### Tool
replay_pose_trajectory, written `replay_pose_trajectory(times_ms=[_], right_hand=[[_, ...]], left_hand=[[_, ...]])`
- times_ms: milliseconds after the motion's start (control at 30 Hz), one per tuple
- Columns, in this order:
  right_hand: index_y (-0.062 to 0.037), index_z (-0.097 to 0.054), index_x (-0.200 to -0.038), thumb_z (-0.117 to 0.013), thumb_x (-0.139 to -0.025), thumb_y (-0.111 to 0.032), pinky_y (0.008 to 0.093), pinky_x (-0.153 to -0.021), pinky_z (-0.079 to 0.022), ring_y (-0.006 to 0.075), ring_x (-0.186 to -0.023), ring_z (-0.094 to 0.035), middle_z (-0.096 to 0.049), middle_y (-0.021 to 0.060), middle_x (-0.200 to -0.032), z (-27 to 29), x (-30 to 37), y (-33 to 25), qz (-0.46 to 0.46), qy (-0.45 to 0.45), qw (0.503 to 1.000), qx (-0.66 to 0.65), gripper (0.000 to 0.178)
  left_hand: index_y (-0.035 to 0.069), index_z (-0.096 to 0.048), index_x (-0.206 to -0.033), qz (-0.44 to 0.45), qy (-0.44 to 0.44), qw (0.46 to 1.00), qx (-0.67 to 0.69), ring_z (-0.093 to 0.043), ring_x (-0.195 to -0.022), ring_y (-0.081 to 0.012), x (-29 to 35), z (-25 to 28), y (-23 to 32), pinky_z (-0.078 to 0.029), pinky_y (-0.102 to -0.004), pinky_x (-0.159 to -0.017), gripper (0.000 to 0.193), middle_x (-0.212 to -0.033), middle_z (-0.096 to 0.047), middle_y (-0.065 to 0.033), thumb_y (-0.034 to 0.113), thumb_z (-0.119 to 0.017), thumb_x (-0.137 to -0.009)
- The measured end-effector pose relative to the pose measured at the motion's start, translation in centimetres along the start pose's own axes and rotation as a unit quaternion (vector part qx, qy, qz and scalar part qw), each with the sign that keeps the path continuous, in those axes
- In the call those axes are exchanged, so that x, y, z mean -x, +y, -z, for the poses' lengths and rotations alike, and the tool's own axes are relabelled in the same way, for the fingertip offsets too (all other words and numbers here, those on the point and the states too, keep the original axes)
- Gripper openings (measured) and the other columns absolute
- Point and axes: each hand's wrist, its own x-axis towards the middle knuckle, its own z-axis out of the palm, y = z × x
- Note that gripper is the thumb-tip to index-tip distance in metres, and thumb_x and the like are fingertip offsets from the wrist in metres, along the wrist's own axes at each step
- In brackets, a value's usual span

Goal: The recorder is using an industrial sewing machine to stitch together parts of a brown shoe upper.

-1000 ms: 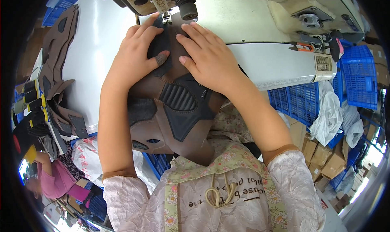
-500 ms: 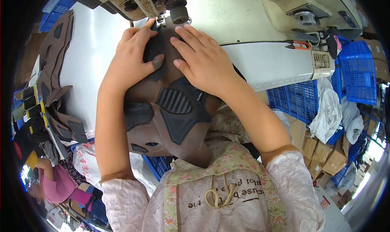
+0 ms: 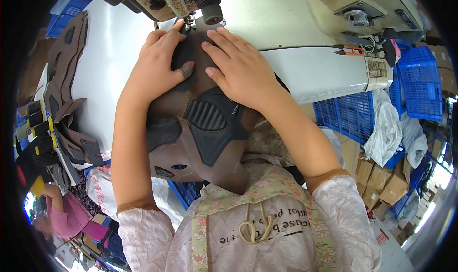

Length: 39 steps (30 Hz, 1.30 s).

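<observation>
I see left hand [image 3: 161, 60], nearer presser foot [image 3: 190, 22], and right hand [image 3: 242, 66], half-spread on leather [image 3: 199, 87] running over tabletop's [image 3: 102, 71] near edge.

Apron [image 3: 279, 184] as landmark. On pale garment front [image 3: 281, 255], between apron's floral straps, I make out dark Latin lettering [image 3: 292, 225], short lines, upside down to me, dark stroke along part, tan cord [image 3: 242, 230] covering some. Left of apron, white bag [image 3: 98, 192] bears red characters, creased, too small for me to read. Right of apron, white surface [image 3: 393, 253] carries small red-and-white label [image 3: 381, 237], unreadable. Beyond apron, to right, sewing machine [image 3: 296, 14] bears dark oval plate [image 3: 406, 19], marks too small.
</observation>
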Motion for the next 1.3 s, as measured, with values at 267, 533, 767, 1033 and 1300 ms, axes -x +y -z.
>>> replay_pose_trajectory(times_ms=[267, 533, 767, 1033, 1300], right_hand=[[-0.0015, -0.059, -0.12, -0.059, -0.087, -0.026, 0.0418, -0.109, -0.035, 0.0309, -0.129, -0.046, -0.054, 0.0164, -0.132, 0.1, 0.0, 0.0, 0.002, 0.001, 1.0, 0.001, 0.041], [-0.0018, -0.058, -0.121, -0.06, -0.087, -0.027, 0.0421, -0.108, -0.036, 0.0313, -0.129, -0.045, -0.054, 0.0162, -0.132, 0.0, -0.1, 0.1, 0.001, 0.001, 1.0, 0.012, 0.042], [-0.0027, -0.06, -0.119, -0.062, -0.085, -0.025, 0.0423, -0.107, -0.036, 0.0322, -0.129, -0.044, -0.054, 0.0156, -0.128, 0.4, -0.2, -1.0, -0.017, -0.007, 0.999, 0.029, 0.041], [-0.0034, -0.059, -0.122, -0.063, -0.086, -0.025, 0.0416, -0.108, -0.035, 0.0318, -0.13, -0.043, -0.055, 0.0142, -0.129, -0.1, 0.0, -0.5, -0.027, -0.001, 0.999, 0.017, 0.042], [-0.0051, -0.06, -0.122, -0.061, -0.088, -0.027, 0.0413, -0.107, -0.037, 0.0304, -0.132, -0.042, -0.054, 0.013, -0.132, -0.4, -0.1, 0.0, -0.025, 0.002, 0.999, 0.036, 0.04]], left_hand=[[-0.001, -0.045, -0.135, 0.013, -0.016, 1.0, 0.003, -0.05, -0.113, -0.0317, 0.0, 0.1, 0.1, -0.042, -0.0397, -0.099, 0.074, -0.114, -0.065, -0.0128, 0.016, -0.074, -0.069], [-0.003, -0.046, -0.133, 0.027, -0.038, 0.999, 0.005, -0.047, -0.119, -0.0336, -0.1, 0.3, 0.4, -0.041, -0.0408, -0.102, 0.07, -0.117, -0.063, -0.0143, 0.017, -0.074, -0.071], [0.005, -0.058, -0.123, 0.012, -0.027, 0.996, -0.079, -0.049, -0.119, -0.0342, 0.9, 0.3, 1.4, -0.042, -0.0425, -0.1, 0.049, -0.137, -0.052, -0.0136, 0.018, -0.07, -0.077], [0.01, -0.06, -0.123, 0.031, -0.026, 0.994, -0.106, -0.047, -0.122, -0.0343, 1.1, -0.1, 1.9, -0.041, -0.043, -0.102, 0.042, -0.142, -0.047, -0.012, 0.02, -0.066, -0.084], [0.011, -0.062, -0.12, 0.022, 0.013, 0.995, -0.1, -0.054, -0.112, -0.0333, 0.9, -0.2, 2.1, -0.047, -0.0411, -0.093, 0.039, -0.13, -0.052, -0.0128, 0.022, -0.067, -0.084]])
